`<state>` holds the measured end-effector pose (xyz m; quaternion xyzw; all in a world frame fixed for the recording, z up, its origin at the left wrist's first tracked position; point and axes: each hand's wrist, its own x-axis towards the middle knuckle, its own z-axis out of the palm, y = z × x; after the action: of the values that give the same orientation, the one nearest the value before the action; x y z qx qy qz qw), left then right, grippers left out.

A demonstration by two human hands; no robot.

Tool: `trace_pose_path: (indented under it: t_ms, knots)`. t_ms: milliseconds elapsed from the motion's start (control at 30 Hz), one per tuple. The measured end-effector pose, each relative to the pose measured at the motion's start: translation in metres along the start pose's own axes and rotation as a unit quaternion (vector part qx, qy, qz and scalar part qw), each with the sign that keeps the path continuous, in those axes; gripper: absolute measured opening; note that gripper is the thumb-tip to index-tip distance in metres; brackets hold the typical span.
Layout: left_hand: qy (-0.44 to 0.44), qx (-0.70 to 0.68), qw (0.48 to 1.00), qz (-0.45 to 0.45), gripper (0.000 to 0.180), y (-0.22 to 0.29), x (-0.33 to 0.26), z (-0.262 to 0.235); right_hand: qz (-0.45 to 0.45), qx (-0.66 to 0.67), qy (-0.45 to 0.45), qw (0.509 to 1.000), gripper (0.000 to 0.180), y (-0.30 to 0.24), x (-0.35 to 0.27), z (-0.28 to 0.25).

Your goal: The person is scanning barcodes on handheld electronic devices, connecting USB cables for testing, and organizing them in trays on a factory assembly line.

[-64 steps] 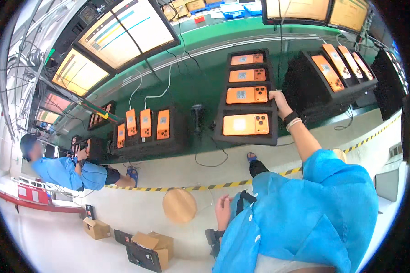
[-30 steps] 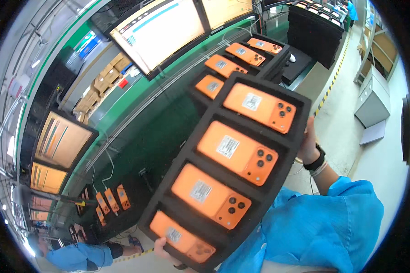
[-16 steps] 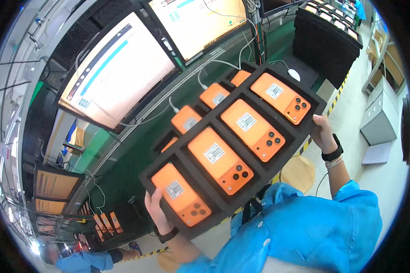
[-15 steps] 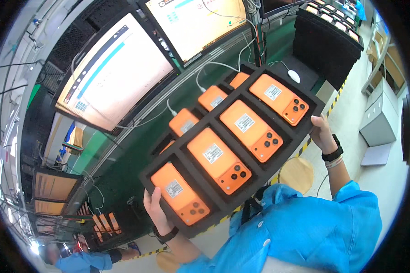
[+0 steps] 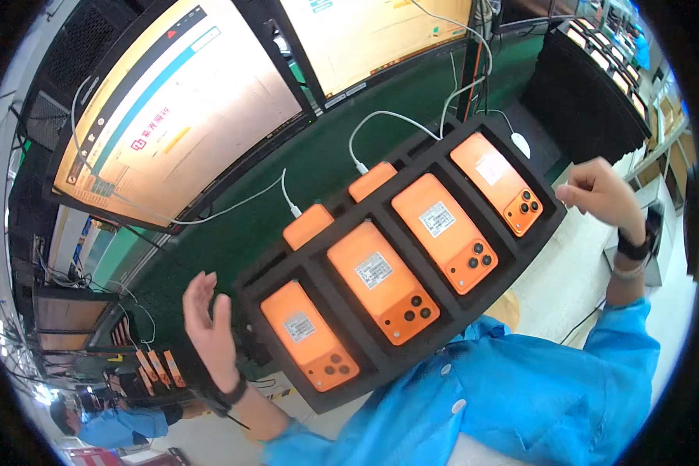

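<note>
A black foam tray [image 5: 443, 322] lies close in front of me with several orange phones [image 5: 382, 282] face down in its slots. It rests on a second black tray whose orange phones [image 5: 307, 226] are plugged into white cables [image 5: 380, 116]. My left hand [image 5: 207, 330] is open just off the tray's left end, fingers spread, holding nothing. My right hand [image 5: 598, 190] hovers off the tray's right end, fingers loosely curled and empty. Both wrists wear black bands.
Large lit monitors [image 5: 175, 101] stand behind the trays above a green bench [image 5: 318, 167]. More black trays [image 5: 590, 85] stand at the upper right. Another person in blue [image 5: 113, 423] works at the lower left near small orange devices [image 5: 157, 366].
Earlier I carried the tray with both hands on its ends. Now it lies on the lower tray at the bench and both hands have let go and pulled slightly away.
</note>
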<state>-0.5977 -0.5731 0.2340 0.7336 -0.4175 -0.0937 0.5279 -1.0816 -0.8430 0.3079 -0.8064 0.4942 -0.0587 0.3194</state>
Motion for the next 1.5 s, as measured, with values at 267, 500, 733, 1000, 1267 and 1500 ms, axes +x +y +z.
trace_pose_path:
  t_ms: [267, 500, 733, 1000, 1267, 1500]
  knots:
    - [-0.003, -0.078, 0.997, 0.024, 0.027, 0.006, 0.09, 0.0, -0.245, 0.004, -0.188, 0.951, 0.032, -0.132, 0.127, 0.05]
    - [-0.275, 0.093, 0.957, -0.013, 0.033, -0.008, 0.1, 0.114, -0.239, -0.157, -0.099, 0.953, 0.038, -0.142, 0.21, 0.133]
    - [-0.318, 0.038, 0.945, -0.07, 0.032, -0.018, 0.112, 0.12, -0.215, 0.007, -0.166, 0.962, 0.035, -0.129, 0.225, 0.151]
    - [-0.264, 0.021, 0.956, -0.129, 0.021, -0.025, 0.122, 0.126, -0.218, 0.018, -0.139, 0.966, 0.03, -0.142, 0.23, 0.151]
    - [-0.222, 0.108, 0.964, 0.098, 0.018, 0.022, 0.077, 0.117, -0.383, -0.001, -0.041, 0.923, 0.026, -0.146, 0.175, 0.151]
    - [-0.283, 0.171, 0.938, 0.106, 0.014, 0.04, 0.052, 0.111, -0.304, 0.027, -0.071, 0.95, 0.023, -0.135, 0.159, 0.14]
